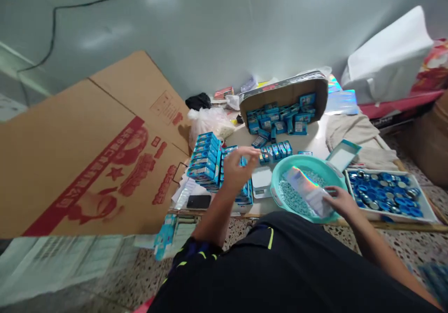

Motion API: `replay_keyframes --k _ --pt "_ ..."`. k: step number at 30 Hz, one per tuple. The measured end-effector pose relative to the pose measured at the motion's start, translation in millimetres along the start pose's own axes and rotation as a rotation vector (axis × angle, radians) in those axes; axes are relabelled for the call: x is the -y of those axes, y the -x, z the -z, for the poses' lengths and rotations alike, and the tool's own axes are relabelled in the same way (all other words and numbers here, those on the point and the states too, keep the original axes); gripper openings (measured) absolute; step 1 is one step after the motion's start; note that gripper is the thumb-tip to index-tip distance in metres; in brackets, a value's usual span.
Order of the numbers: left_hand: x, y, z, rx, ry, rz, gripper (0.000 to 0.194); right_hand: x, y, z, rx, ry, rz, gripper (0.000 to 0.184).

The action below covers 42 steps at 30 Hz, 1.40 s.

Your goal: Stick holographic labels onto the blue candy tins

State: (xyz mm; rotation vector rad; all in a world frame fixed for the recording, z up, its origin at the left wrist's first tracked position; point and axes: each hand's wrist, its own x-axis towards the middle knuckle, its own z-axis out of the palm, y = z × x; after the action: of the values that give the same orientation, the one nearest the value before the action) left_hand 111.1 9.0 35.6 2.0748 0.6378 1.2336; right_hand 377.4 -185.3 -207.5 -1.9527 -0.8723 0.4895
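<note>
My right hand (339,202) grips the end of a shiny holographic sheet or pouch (308,191), tilted over a turquoise plastic tub (332,173). Small pale blue-green pellets (292,198) lie in the tub. My left hand (238,167) hovers above small blue boxes (245,195), its thumb and fingers apart and nothing visible in them. Left of it, more blue boxes (206,159) stand stacked in rows. Just beyond its fingertips is another row of blue boxes (280,150). A white scale-like device (262,181) sits between that hand and the tub.
An open carton (283,88) holding blue packets stands at the back. On the right, a white tray (429,210) contains blue and silver caps, beside an open teal-edged box (345,155). A large cardboard box (91,163) fills the left. A dark phone (199,202) lies near the table edge.
</note>
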Motion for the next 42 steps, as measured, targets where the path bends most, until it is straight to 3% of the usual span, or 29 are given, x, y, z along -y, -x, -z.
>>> replay_keyframes --k 2,4,8,10,12,14,16,19,22,30,35,39,42 --pt "3.3 -13.7 37.9 -0.191 -0.068 0.145 0.022 2.4 -4.0 -8.9 -0.022 0.072 0.090 0.023" --pt "14.3 -24.4 75.6 -0.316 -0.091 0.286 0.030 32.0 -17.2 -22.6 -0.027 0.087 0.252 0.025" --pt "48.9 -31.6 132.4 -0.407 0.011 0.551 0.045 151.7 -56.6 -73.3 0.148 -0.132 0.604 0.040" --pt "64.7 -30.0 147.4 -0.413 0.032 0.624 0.049 219.9 -70.7 -106.8 0.258 -0.188 0.679 0.046" --pt "76.0 -26.8 154.8 -0.396 0.007 0.647 0.051 278.5 -77.4 -141.3 0.557 -0.403 0.653 0.054" --pt "82.7 -23.6 157.5 -0.370 -0.023 0.643 0.052 321.1 -76.7 -173.9 0.670 -0.480 0.666 0.052" --pt "86.1 -21.0 158.1 -0.368 -0.009 0.639 0.053 346.5 -70.8 -202.1 0.702 -0.551 0.653 0.041" --pt "87.6 -18.6 159.5 -0.392 0.024 0.659 0.053 359.6 -60.3 -231.3 0.678 -0.665 0.597 0.030" --pt "87.0 -17.0 162.4 -0.389 0.010 0.666 0.050 357.8 -57.0 -243.0 0.640 -0.751 0.542 0.025" --pt "85.7 -18.3 166.2 -0.271 -0.009 0.630 0.040 345.4 -58.5 -229.3 0.660 -0.945 0.338 0.028" --pt "85.3 -22.9 164.3 -0.198 0.003 0.612 0.036 342.5 -56.9 -226.0 0.702 -0.928 0.380 0.039" --pt "85.5 -23.2 164.3 -0.190 0.005 0.600 0.033 343.4 -53.0 -231.4 0.706 -0.963 0.366 0.035" --pt "88.9 -19.9 166.3 -0.198 -0.125 0.602 0.028 344.2 -49.5 -237.4 0.675 -1.021 0.341 0.031"
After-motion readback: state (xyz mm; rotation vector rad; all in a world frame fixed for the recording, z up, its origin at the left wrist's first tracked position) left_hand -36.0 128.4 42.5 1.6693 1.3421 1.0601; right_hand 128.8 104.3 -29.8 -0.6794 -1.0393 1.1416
